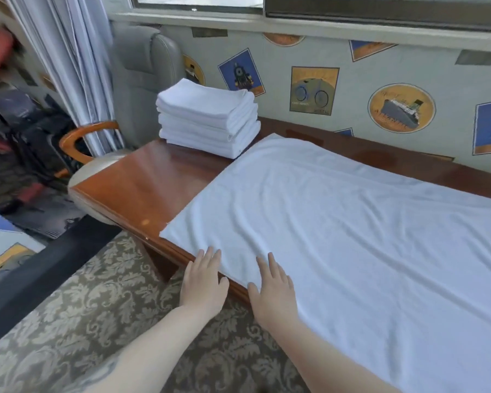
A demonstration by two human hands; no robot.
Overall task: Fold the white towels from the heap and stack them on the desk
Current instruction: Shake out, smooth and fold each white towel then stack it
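Note:
A large white towel [338,222] lies spread flat over the brown wooden desk [142,182], reaching from its near edge to the far right. My left hand [203,282] rests with straight fingers on the towel's near edge at the desk's rim. Just to the right, my right hand [274,290] lies flat on the towel, fingers straight. A stack of several folded white towels [207,117] sits on the desk's far left corner, apart from the spread towel. The heap is out of view.
A grey padded armchair [142,72] with wooden armrests stands behind the desk's left end, next to a pale curtain [71,61]. Dark bags [31,143] lie on the floor at left. Patterned carpet [97,321] runs below the desk. A papered wall and window sill lie beyond.

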